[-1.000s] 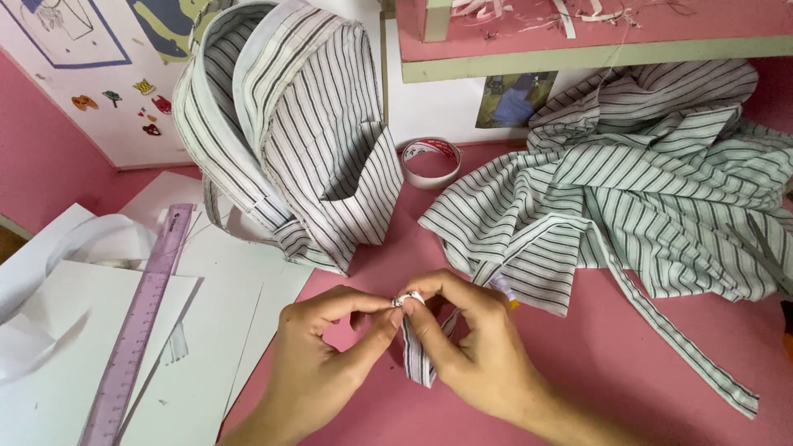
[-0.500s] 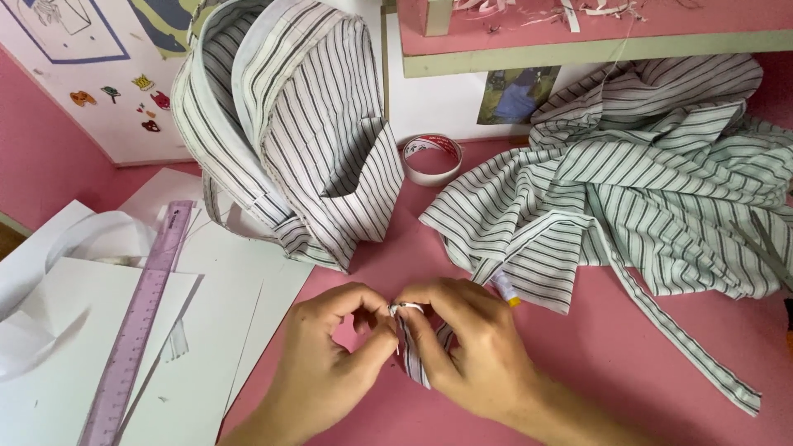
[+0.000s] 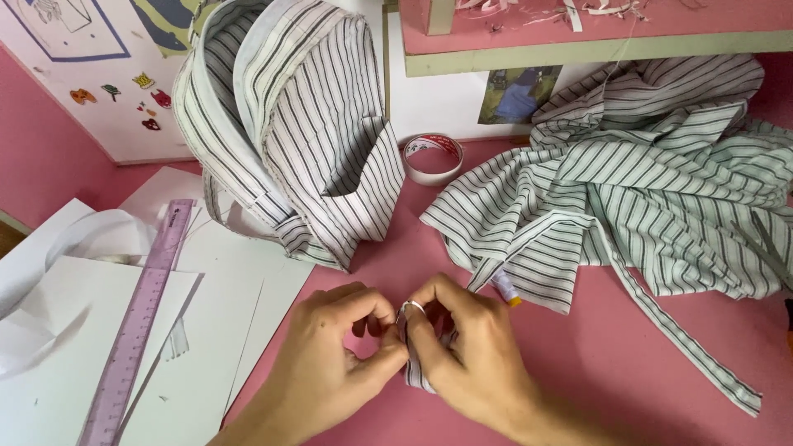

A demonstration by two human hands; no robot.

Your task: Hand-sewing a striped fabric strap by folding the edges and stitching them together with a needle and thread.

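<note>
currently both hands, left hand (image 3: pixel 330 363) and right hand (image 3: pixel 471 355), pinch a small striped fabric strip (image 3: pixel 415 373) through a metal ring (image 3: pixel 411 307); striped backpack (image 3: pixel 289 124) stands assembled, loose striped cloth (image 3: pixel 644 182) remains unused.

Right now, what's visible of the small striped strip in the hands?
The striped strip is a narrow piece of white fabric with dark stripes, like the loose cloth behind it. Most is hidden: the left hand and right hand pinch its top together. A small silvery ring sits there. Its lower end pokes out onto the pink table.
</note>
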